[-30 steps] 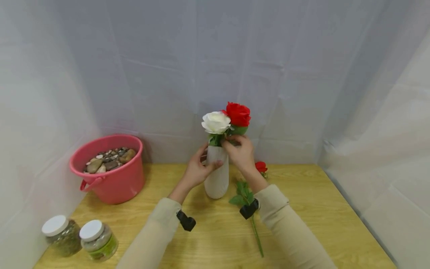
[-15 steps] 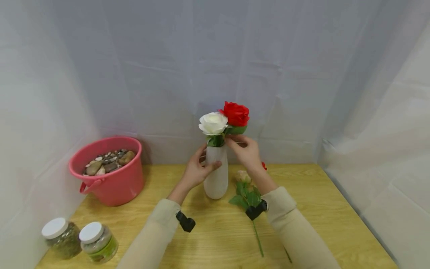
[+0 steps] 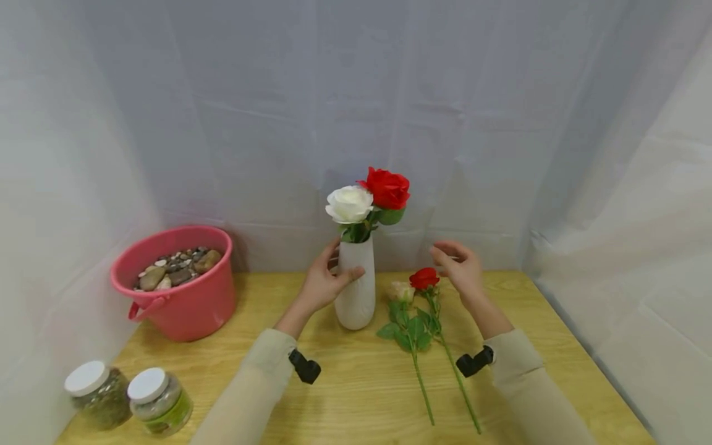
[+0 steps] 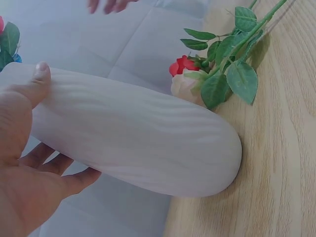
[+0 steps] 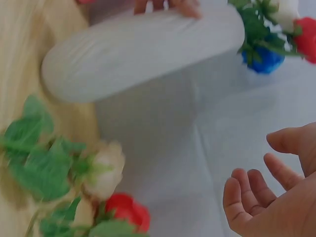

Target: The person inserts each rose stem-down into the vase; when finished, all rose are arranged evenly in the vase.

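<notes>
A white vase point(image 3: 356, 287) stands upright on the table, my left hand point(image 3: 324, 281) gripping its upper part with the thumb across the front. In the left wrist view the vase's ribbed side point(image 4: 143, 128) shows, fingers curled behind it. A white rose point(image 3: 350, 204) and a large red rose point(image 3: 388, 188) stick out of its mouth; the right wrist view also shows a blue flower point(image 5: 265, 58) there. My right hand point(image 3: 460, 264) hangs in the air right of the vase, fingers loosely bent and holding nothing. Below it lie a smaller red rose point(image 3: 424, 278) and a pale rose point(image 3: 402, 292).
A pink bucket point(image 3: 208, 303) of stones stands at the back left. Two white-lidded jars point(image 3: 102, 398) sit at the front left corner. Pale sheeting point(image 3: 267, 154) closes off the back and sides of the wooden table point(image 3: 345, 389).
My right hand has let go at the vase's mouth and moved right, bringing the two roses on the table into full sight. My left hand keeps its grip on the vase.
</notes>
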A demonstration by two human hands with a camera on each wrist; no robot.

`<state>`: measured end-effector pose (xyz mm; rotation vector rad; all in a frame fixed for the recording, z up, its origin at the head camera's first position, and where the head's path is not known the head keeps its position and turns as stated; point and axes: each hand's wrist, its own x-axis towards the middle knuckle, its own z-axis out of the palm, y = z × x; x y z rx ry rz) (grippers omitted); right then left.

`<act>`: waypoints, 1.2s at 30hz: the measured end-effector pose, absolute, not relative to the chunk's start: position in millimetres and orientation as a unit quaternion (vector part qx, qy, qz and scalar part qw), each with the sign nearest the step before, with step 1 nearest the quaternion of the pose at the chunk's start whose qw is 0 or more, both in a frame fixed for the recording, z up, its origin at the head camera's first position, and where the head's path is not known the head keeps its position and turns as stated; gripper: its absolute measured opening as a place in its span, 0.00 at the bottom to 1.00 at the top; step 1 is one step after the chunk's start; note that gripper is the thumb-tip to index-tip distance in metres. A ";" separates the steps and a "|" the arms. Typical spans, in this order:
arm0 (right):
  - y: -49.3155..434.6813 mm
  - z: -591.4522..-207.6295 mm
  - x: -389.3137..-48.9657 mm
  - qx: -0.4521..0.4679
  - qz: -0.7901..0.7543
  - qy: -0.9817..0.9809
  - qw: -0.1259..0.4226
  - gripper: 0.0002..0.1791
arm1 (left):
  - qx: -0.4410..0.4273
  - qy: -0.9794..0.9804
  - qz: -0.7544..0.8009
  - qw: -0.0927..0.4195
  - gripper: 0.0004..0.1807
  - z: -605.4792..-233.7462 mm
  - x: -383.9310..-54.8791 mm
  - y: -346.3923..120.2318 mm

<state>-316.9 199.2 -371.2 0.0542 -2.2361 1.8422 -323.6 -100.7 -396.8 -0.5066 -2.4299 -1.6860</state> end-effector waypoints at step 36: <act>254.6 -484.0 -274.6 0.009 0.538 -0.841 -0.056 0.27 | -0.167 -0.804 -0.567 0.061 0.47 -396.5 -322.8 -100.1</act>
